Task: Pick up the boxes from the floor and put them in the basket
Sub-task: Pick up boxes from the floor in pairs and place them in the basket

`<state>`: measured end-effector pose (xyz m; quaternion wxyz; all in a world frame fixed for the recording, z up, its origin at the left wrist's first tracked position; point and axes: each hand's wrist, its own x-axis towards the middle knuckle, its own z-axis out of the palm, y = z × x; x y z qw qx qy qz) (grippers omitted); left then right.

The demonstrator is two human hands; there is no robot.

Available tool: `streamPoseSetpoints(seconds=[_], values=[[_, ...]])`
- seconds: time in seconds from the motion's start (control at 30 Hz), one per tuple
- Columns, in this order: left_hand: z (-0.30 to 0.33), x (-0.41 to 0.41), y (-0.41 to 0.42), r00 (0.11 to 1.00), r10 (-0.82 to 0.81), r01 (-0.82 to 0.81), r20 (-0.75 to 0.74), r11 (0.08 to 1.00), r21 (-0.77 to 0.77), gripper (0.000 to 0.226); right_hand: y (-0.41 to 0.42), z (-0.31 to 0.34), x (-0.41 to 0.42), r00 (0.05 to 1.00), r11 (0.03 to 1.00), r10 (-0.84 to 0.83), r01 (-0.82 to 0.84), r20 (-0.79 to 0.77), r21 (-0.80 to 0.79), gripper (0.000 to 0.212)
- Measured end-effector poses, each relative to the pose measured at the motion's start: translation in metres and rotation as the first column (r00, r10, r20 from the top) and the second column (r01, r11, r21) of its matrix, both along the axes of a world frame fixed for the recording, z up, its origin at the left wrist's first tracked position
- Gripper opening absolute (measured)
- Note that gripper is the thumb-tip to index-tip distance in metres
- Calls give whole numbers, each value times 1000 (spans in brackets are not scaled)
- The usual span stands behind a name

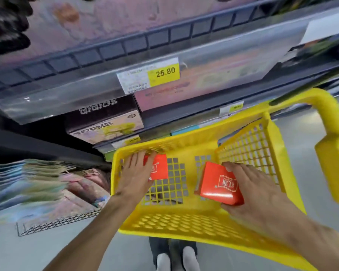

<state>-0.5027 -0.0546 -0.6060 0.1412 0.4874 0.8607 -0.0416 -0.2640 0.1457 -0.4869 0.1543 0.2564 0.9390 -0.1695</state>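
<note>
**Two boxes going into the basket**

Head view: both hands are down inside the yellow basket [186,227]. The left hand [134,178] lies flat over a red box [160,168] at the basket's far left corner, fingers spread across it; whether that grip is closed on the box or merely resting on top cannot be told. The right hand [262,194] is clamped on a second red box [219,182], thumb on the near edge and fingers over the far one, holding it tilted near the right wall; whether it touches the bottom is unclear.

The boxes look like light, stiff card with a glossy, somewhat slippery finish. Pinching across two opposite edges, as the right hand does, seems the sound hold; hard squeezing could dent a face.

Each box bears a white emblem with characters too blurred to read. A yellow price tag [163,72] on the shelf [86,89] reads 25.80.
</note>
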Motion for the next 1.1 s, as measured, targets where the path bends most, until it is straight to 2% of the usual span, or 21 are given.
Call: streamPoseSetpoints(seconds=[0.13,0.3,0.47,0.73,1.1], values=[[0,6,-4,998,54,-54,-10,999,2,103,7,-10,-23,998,996,62,-63,-8,-60,94],[3,3,-4,996,93,-93,-18,996,-16,101,18,-43,-69,980,980,197,-196,-22,39,89],[0,2,0,992,116,-117,-53,993,-22,101,9,-87,-113,951,950,308,-309,35,32,89],[-6,10,-2,994,102,-102,-35,995,-4,99,-2,-134,-115,960,960,273,-276,62,49,96],[-7,16,1,990,135,-137,-29,990,-41,103,-4,-142,-110,959,958,273,-277,72,68,103]])
